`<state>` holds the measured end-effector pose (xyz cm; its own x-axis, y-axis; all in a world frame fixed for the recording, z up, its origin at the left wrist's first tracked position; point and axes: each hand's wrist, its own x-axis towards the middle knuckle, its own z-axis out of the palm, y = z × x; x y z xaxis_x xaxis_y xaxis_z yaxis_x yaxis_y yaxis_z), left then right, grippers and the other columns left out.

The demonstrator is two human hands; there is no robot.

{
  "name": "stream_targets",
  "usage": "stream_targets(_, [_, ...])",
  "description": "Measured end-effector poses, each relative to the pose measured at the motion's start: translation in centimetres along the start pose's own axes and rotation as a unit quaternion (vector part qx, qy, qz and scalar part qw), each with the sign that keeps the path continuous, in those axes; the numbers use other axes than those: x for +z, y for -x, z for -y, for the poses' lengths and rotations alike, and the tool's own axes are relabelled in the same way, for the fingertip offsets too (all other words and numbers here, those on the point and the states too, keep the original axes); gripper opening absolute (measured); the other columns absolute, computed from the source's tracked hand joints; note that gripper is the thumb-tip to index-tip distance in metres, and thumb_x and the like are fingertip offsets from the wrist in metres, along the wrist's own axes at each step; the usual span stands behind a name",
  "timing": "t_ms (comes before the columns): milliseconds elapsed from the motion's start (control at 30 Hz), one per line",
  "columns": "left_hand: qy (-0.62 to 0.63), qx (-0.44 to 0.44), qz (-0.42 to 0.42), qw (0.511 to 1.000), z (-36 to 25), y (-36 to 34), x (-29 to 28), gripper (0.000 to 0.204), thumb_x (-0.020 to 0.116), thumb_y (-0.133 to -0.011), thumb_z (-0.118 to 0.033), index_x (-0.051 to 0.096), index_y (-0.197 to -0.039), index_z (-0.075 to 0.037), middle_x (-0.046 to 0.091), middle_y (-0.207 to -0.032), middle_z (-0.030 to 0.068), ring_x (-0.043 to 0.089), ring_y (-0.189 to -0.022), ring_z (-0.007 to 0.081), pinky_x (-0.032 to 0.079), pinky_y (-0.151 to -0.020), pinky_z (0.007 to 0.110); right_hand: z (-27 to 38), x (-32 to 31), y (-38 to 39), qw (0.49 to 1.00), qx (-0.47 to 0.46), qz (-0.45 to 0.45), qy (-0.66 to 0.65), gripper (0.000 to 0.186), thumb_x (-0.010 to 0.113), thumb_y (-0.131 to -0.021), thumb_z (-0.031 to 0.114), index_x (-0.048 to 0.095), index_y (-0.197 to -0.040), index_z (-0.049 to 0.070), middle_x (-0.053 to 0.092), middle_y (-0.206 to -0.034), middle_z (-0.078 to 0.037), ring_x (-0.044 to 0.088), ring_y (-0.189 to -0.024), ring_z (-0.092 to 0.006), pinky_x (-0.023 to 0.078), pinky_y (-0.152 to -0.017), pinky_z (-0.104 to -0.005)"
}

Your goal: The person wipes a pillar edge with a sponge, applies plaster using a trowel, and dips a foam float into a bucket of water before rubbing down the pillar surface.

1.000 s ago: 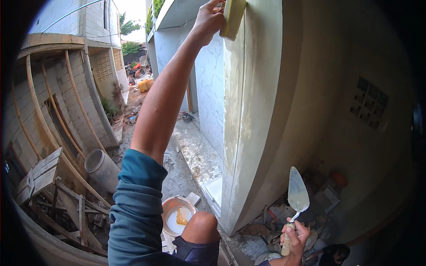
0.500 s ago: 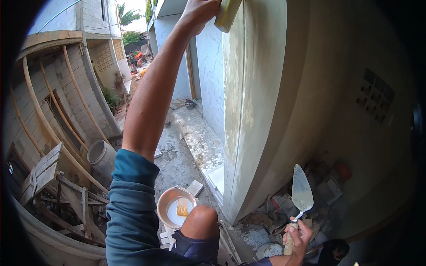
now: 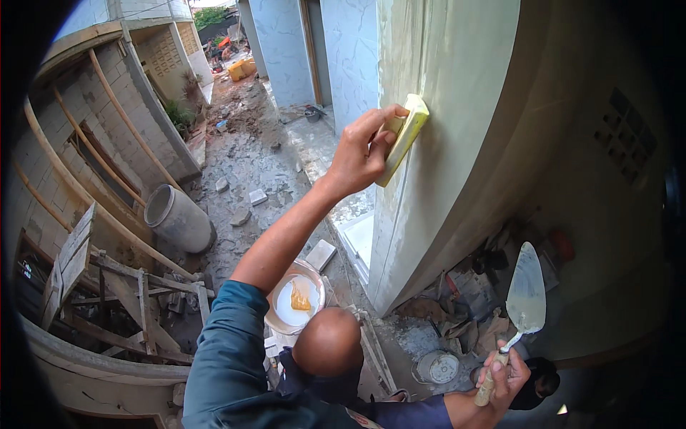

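Pillar met one yellow hand float gripped by the left hand, lower than before; right of it, the right hand grasped one pointed trowel.

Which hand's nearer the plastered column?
Left. The left hand holds a yellow float up at the plastered column; the right hand, gripping a pointed trowel, is lower, to its right and apart.
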<state>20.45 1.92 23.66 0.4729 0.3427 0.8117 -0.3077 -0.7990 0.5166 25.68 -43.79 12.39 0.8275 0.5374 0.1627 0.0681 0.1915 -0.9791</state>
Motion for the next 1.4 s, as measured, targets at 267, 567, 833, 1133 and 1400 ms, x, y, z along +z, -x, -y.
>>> stream_targets(267, [0.001,-0.100,0.048,0.994,5.8,17.5,5.7,0.040,0.049,-0.083,0.011,0.059,-0.119,-0.003,0.060,-0.100,0.0159,0.061,-0.085,0.0290,0.048,-0.078,0.034,1.6,0.0,1.0,1.000,0.009,-0.027,0.011,0.050,0.067,-0.084,0.017,0.054,-0.120,-0.015,0.060,-0.076,-0.015,0.053,-0.047,-0.0132,0.044,-0.043,-0.0243])
stream_targets(567, [-0.041,-0.080,-0.088,0.992,4.8,12.3,3.3,0.043,0.054,-0.084,0.010,0.055,-0.125,-0.004,0.058,-0.108,0.0191,0.060,-0.094,0.0343,0.049,-0.082,0.039,1.3,1.0,-0.2,1.000,0.016,0.001,0.006,0.050,0.068,-0.084,0.016,0.054,-0.121,-0.015,0.060,-0.077,-0.015,0.054,-0.048,-0.0136,0.044,-0.043,-0.0246])
stream_targets(833, [-0.136,0.028,-0.097,0.986,6.7,10.0,7.9,0.050,0.057,-0.080,0.010,0.055,-0.128,-0.004,0.058,-0.109,0.0193,0.060,-0.097,0.0378,0.050,-0.084,0.043,0.9,1.0,-0.2,0.999,0.024,0.021,0.013,0.049,0.066,-0.085,0.015,0.053,-0.123,-0.015,0.060,-0.078,-0.015,0.054,-0.048,-0.0137,0.045,-0.043,-0.0250])
stream_targets(1133, [-0.059,-0.242,-0.150,0.957,9.7,13.1,9.9,0.041,0.060,-0.087,-0.008,0.056,-0.126,0.004,0.064,-0.111,0.0224,0.064,-0.096,0.0320,0.051,-0.083,0.039,1.2,1.5,-0.3,0.999,0.031,0.018,0.008,0.051,0.067,-0.085,0.015,0.053,-0.124,-0.014,0.060,-0.079,-0.015,0.055,-0.049,-0.0137,0.045,-0.043,-0.0247])
stream_targets(1400, [-0.007,-0.006,-0.223,0.975,-7.4,-13.1,0.7,0.041,0.061,-0.086,-0.012,0.061,-0.125,0.002,0.072,-0.089,0.0194,0.069,-0.081,0.0206,0.055,-0.072,0.034,0.9,2.1,-0.2,0.999,0.033,0.038,0.004,0.050,0.068,-0.084,0.013,0.054,-0.123,-0.015,0.061,-0.080,-0.015,0.054,-0.051,-0.0130,0.043,-0.045,-0.0240])
